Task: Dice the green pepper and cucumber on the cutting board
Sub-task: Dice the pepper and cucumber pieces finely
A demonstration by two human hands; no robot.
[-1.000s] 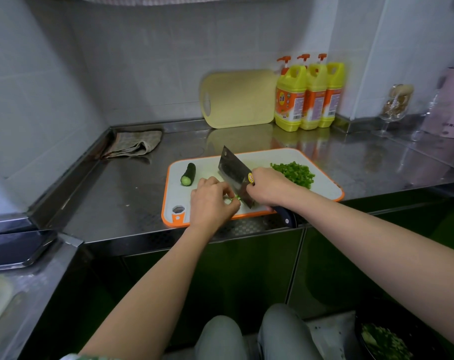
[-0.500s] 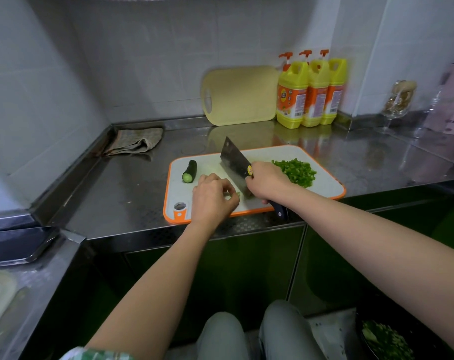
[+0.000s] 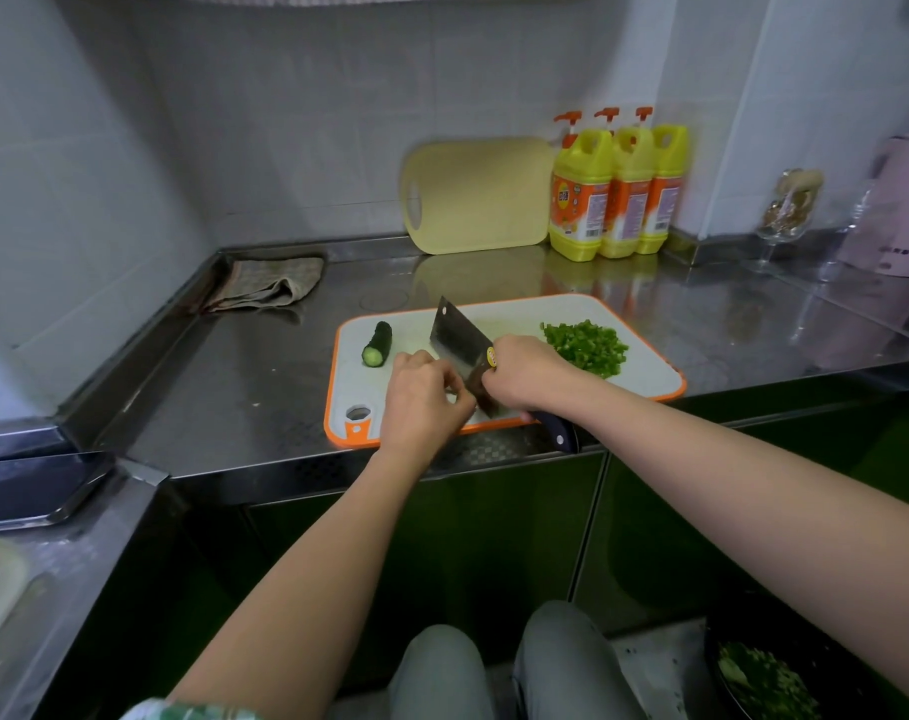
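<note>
Basically mid-chop. Nearest, low right, a dark bowl (image 3: 764, 683) with green scraps sits by the person's knees. On the near edge of the cutting board (image 3: 650, 368), the right hand (image 3: 525, 374) has a closed grip on the cleaver (image 3: 457, 337), handle end poking off over the desk (image 3: 244, 387). The left hand (image 3: 421, 402) is curled knuckles-up, touching the blade's flat. Whatever it pins is hidden under the fingers, so can't tell if that grip holds anything. Change: a second ago the blade was down at the left fingertips with a green sliver showing, half a second ago it had lifted, and now it is down beside the knuckles again with the sliver out of sight. Reads as one more stroke done, probably finishing off a small piece. Further back on the board, the cucumber (image 3: 378, 344) stub at left has not moved and is still whole, so most cucumber work likely remains. The diced green pepper (image 3: 585, 348) pile at right is also unchanged. At the wall: cloth (image 3: 270, 283), yellow board (image 3: 481, 194), detergent bottles (image 3: 618, 194).
</note>
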